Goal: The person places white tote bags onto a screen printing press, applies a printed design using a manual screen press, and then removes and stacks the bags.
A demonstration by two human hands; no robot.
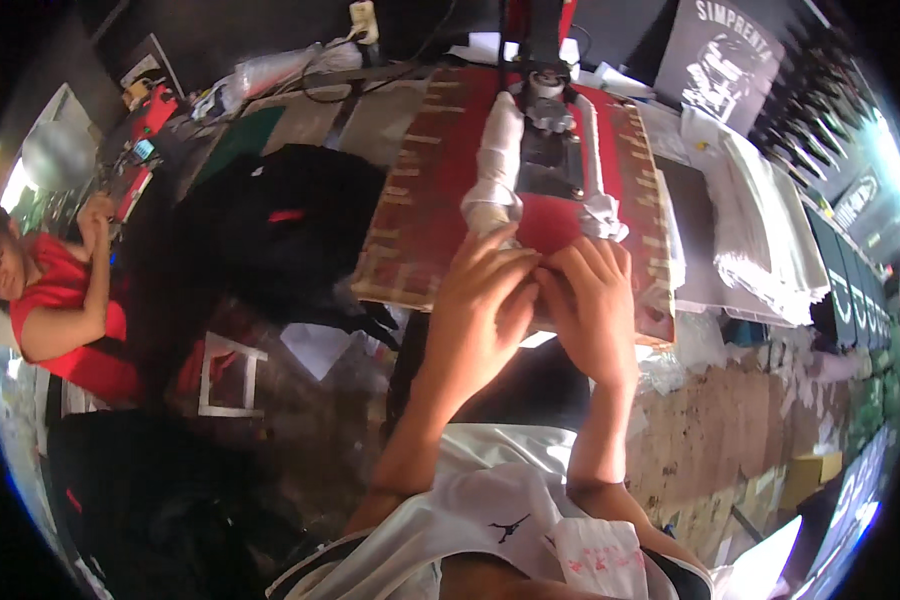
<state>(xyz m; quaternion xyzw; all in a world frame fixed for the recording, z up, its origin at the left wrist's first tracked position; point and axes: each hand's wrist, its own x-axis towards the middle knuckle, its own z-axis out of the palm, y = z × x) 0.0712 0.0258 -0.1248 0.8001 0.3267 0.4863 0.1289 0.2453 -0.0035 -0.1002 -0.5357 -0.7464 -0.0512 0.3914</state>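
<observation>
In front of me stands a heat press with a red top plate (560,222) and a brown, taped border. Two bars wrapped in white cloth, a left handle (497,155) and a right handle (591,145), run toward me over it. At the press's near edge my left hand (482,295) and my right hand (597,300) meet, thumbs and fingers curled together. Whatever lies between the fingertips is too small or hidden to name. The left fingers overlap the near end of the left handle; whether they touch it I cannot tell. My right fingers are just below the right handle's knotted end.
Black garments (280,215) are heaped left of the press. A person in red (65,300) sits at the far left, near a white stool (232,375). Stacked white cloth (765,215) lies on the right. Scraps litter the brown floor (705,450). A cable hangs at the back.
</observation>
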